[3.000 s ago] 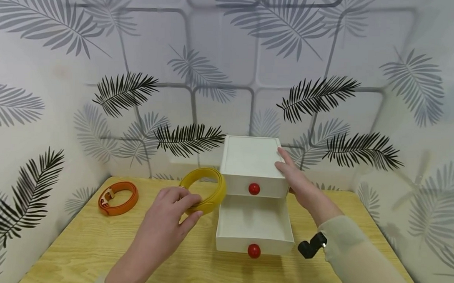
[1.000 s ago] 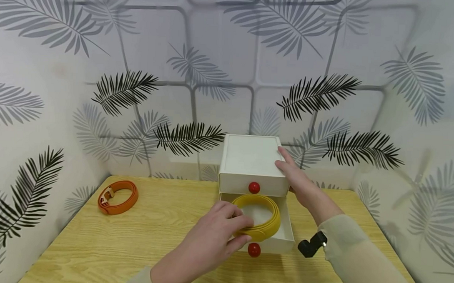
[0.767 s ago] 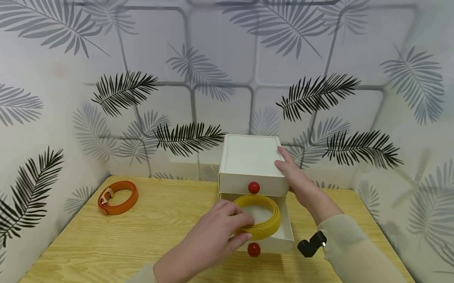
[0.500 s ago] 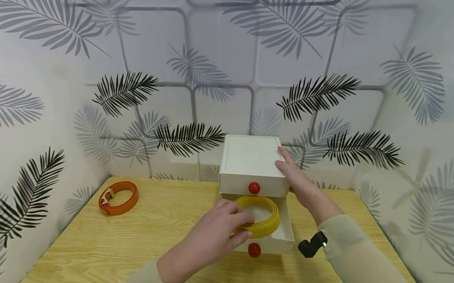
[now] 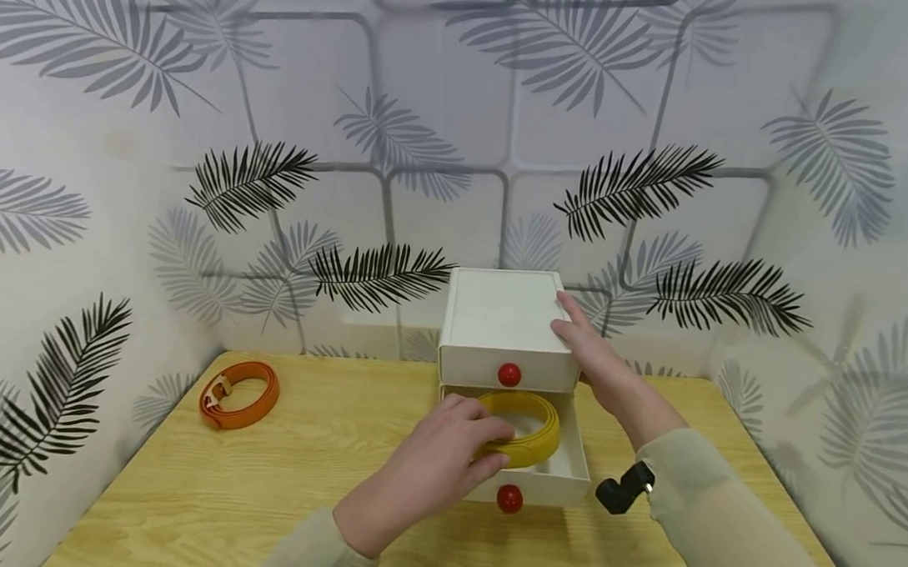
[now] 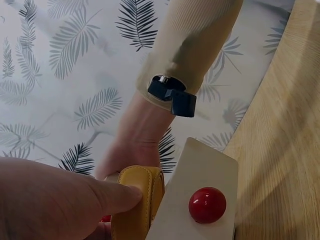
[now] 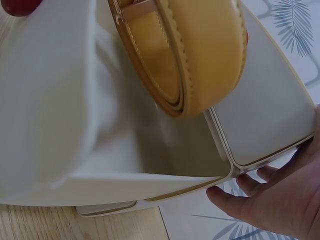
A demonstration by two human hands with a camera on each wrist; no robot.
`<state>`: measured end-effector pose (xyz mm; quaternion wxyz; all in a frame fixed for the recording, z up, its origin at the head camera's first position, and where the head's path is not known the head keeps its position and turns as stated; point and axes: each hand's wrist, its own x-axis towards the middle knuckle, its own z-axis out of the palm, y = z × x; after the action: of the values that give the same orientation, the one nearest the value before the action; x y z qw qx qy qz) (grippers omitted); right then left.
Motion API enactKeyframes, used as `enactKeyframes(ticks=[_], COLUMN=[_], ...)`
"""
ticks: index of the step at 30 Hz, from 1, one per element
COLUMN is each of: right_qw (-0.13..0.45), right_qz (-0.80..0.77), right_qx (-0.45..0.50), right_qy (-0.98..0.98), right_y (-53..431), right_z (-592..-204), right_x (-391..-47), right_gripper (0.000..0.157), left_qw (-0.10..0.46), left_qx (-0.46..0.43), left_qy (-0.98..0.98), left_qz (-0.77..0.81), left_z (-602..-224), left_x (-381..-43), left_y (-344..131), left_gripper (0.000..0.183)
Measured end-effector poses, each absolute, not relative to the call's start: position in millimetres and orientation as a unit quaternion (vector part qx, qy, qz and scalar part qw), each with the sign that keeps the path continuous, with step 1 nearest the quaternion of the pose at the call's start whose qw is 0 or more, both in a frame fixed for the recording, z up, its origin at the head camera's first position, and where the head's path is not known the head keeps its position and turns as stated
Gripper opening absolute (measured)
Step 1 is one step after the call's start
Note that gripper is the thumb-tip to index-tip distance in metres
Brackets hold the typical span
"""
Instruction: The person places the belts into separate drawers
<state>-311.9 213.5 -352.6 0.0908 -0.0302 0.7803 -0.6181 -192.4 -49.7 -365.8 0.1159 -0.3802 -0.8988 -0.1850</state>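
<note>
My left hand (image 5: 448,458) pinches a coiled yellow belt (image 5: 542,441) between thumb and fingers. The coil is over the pulled-out lower drawer (image 5: 568,467) of a small white drawer cabinet (image 5: 506,310). In the right wrist view, the yellow belt (image 7: 210,55) shows its stitched edge and part of a buckle, tilted above the drawer's floor. My right hand (image 5: 601,368) rests along the cabinet's right side, fingertips on its top edge. In the left wrist view, the left thumb lies on the belt (image 6: 137,200), close to the drawer front (image 6: 195,185) with its red knob.
A coiled orange belt (image 5: 250,401) lies on the wooden table (image 5: 304,478) at the far left. The closed upper drawer has a red knob (image 5: 509,375). A wall with leaf print stands behind. A black device (image 5: 623,488) is strapped on the right wrist.
From left of the cabinet, my left hand has carried the yellow belt rightward over the open lower drawer, then slightly lowered it. My right hand has stayed on the cabinet.
</note>
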Motion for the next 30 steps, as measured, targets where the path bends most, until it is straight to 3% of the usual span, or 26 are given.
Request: enactKeyframes(ticks=[30], right_qw=[0.093], right_qz=[-0.616], right_qx=[-0.03], right_qy=[0.782], right_y=[213], right_z=[-352], right_x=[-312], right_gripper=[0.071], left_qw=[0.139], left_qx=[-0.38], left_qy=[-0.901], left_qz=[-0.155], left_z=[-382], left_x=[-210], left_y=[-35], left_gripper=[0.019])
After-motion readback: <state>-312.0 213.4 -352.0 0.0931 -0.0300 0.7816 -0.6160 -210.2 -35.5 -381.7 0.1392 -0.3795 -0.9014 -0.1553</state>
